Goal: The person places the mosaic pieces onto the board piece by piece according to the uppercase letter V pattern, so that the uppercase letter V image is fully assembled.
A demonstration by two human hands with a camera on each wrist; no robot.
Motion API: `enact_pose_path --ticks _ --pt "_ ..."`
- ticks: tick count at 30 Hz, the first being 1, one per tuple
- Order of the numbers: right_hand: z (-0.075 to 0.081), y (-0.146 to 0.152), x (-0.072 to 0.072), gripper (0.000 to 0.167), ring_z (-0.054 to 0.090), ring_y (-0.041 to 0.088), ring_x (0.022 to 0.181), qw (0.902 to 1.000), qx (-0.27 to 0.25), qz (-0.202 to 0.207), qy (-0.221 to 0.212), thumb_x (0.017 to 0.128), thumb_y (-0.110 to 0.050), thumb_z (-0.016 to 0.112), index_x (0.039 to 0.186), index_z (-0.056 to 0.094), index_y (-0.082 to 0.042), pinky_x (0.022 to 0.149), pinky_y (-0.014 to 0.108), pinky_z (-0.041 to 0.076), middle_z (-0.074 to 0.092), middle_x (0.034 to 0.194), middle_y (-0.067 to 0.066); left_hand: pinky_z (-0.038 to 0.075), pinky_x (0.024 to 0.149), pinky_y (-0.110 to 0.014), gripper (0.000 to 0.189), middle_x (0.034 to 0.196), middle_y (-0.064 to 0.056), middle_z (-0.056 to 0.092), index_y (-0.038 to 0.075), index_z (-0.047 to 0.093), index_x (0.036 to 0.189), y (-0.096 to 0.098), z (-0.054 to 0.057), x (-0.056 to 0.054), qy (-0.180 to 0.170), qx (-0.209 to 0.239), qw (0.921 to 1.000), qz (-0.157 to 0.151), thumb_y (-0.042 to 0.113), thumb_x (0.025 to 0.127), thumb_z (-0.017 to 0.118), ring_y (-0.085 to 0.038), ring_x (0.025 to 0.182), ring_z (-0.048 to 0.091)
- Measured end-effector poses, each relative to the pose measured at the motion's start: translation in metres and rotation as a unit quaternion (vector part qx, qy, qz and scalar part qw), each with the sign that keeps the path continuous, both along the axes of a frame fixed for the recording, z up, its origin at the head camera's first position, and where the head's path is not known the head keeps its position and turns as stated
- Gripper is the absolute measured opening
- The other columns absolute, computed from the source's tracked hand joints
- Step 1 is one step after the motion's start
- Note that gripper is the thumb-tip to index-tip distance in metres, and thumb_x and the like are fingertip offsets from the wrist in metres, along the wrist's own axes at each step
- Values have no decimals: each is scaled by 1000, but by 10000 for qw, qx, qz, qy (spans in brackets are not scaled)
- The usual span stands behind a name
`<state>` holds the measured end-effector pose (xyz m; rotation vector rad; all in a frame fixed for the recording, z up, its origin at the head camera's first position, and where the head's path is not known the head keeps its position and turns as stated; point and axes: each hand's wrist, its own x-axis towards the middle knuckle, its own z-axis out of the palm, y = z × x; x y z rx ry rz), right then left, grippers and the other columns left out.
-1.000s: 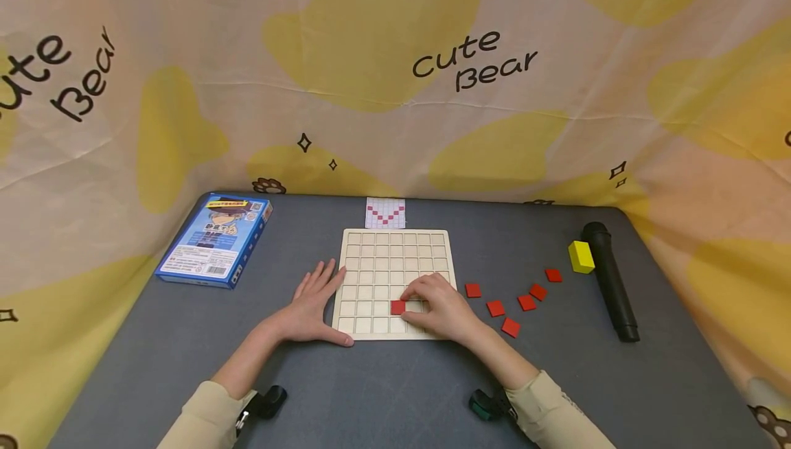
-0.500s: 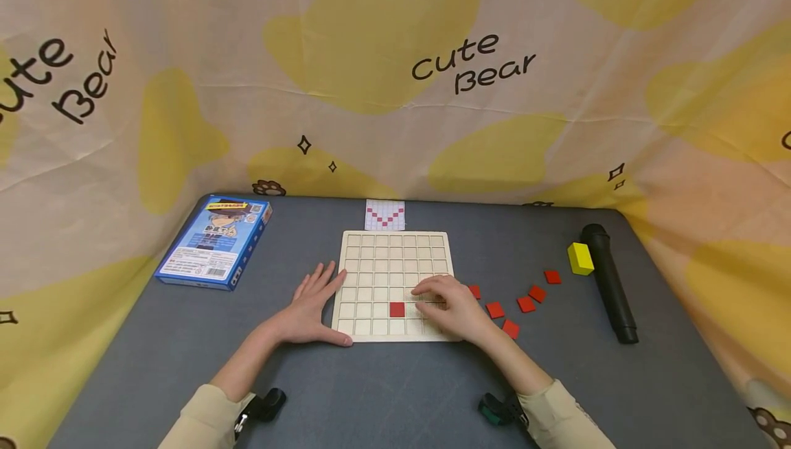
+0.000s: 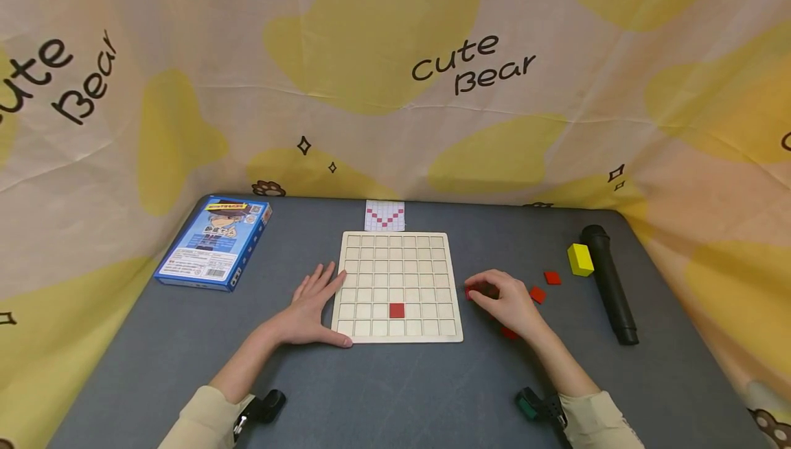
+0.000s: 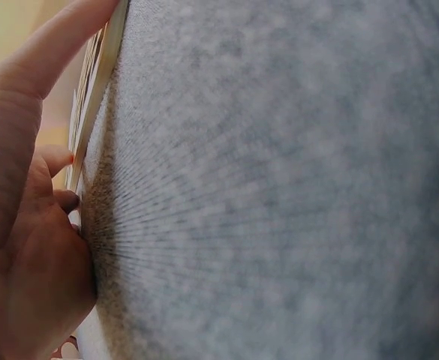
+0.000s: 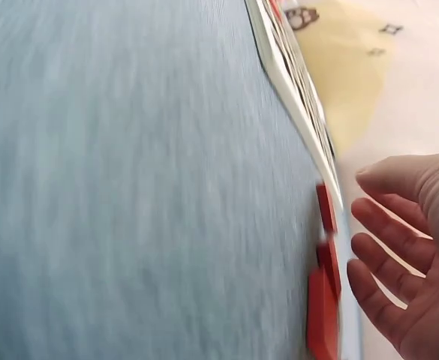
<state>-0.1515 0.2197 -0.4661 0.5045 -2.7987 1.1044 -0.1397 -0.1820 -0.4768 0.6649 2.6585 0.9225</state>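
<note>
Site: a screened tabletop bay, apparently indoors. A grey table (image 3: 402, 394) stands against hanging cloth (image 3: 371, 58), which encloses the back and both sides. Visible creases identify this as fabric sheeting; it is pale with yellow patches, paw prints and "Cute Bear" lettering (image 3: 474, 64), a nursery-style print. A board (image 3: 397, 338), a blue box (image 3: 213, 243) and a microphone (image 3: 610, 284) lie on the table. A wrist camera (image 3: 268, 406) at each sleeve indicates a recording set-up. Whether home, office or lab lies behind the cloth cannot be determined.
</note>
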Motion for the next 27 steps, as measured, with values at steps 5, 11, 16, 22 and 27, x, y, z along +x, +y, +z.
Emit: enact_pose_path --ticks 5,11,16,22,27 --pt "-2 12 -2 23 59 21 93 9994 337 18 43 82 -11 78 105 74 -13 80 42 49 68 105 2 -1 111 -63 119 161 -21 3 5 20 156 0 1 1 -9 22 10000 3 56 69 82 -42 146 -6" --pt "-2 15 -3 25 59 25 99 9985 527 172 -12 82 -11 79 106 73 -10 86 46 48 67 107 5 -1 111 -63 117 161 -21 4 5 21 155 -1 -1 0 25 35 10000 4 56 70 81 -42 146 -5" --pt "-1 14 -3 24 58 25 97 9975 682 157 17 81 -15 80 104 73 -10 85 45 49 66 107 5 0 112 -62 112 161 -21 8 5 25 155 -1 -1 0 82 177 9998 65 55 72 80 -42 146 -2" --pt "-4 14 -3 22 57 22 93 9972 745 35 19 80 -19 82 99 72 -13 82 42 48 65 103 3 1 112 -62 106 161 -21 12 6 28 154 -2 -6 -2 114 288 9994 175 53 74 80 -41 147 0" --pt "-3 12 -3 21 56 19 87 9982 564 -200 -9 79 -21 82 97 72 -14 77 39 48 65 99 1 2 111 -63 102 160 -20 16 6 30 153 -2 -8 -3 177 422 9988 178 50 75 80 -42 147 2"
